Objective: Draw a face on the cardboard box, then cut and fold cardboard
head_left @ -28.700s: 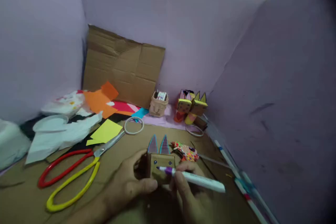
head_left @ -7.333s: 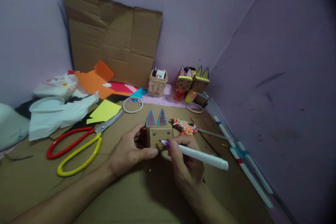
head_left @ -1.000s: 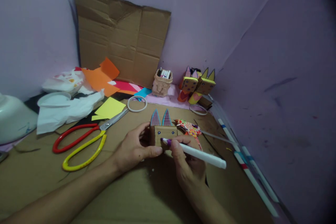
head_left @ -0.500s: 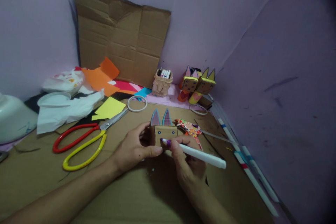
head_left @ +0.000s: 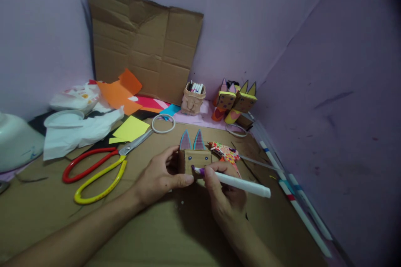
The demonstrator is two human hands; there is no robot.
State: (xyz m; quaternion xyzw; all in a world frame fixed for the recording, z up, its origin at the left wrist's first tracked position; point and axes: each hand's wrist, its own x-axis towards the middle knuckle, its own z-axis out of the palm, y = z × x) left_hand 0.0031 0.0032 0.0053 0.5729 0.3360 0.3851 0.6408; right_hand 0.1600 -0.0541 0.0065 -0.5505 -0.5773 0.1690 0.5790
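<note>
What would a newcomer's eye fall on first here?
Probably the scissors, lying at left with one red and one yellow handle. Next comes the eared cardboard box in the left hand, with the white marker in the right hand at its front. Farther back, two eared figures stand right of the pen holder.

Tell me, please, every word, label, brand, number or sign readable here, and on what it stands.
None can be read.
White package: coloured print, too blurred to read.
Pale object at the left edge: bluish marks, too unclear to read.
White marker in the right hand: no legible lettering.
Cardboard head in the left hand: no lettering visible.
</note>
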